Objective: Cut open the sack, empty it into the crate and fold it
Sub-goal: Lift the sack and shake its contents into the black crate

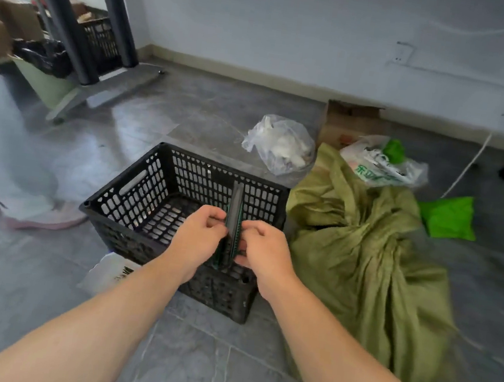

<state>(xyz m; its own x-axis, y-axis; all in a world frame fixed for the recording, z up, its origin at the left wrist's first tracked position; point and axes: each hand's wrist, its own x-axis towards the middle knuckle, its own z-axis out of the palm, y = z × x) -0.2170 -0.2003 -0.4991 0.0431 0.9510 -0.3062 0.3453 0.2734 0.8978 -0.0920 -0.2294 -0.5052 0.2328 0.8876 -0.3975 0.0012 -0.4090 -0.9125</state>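
Two hands meet above the crate's (137, 186) near rim. The left hand (197, 236) and right hand (269, 255) each pinch a slim dark knife (234, 217) with curled fingers, holding it upright. The black crate stands on the grey floor (191, 361). The green sack (362, 267) lies crumpled on the floor just beside the crate's right side. Beyond are a clear bag (281, 147), a printed bag (377, 166) and a cardboard box (345, 119) by the wall.
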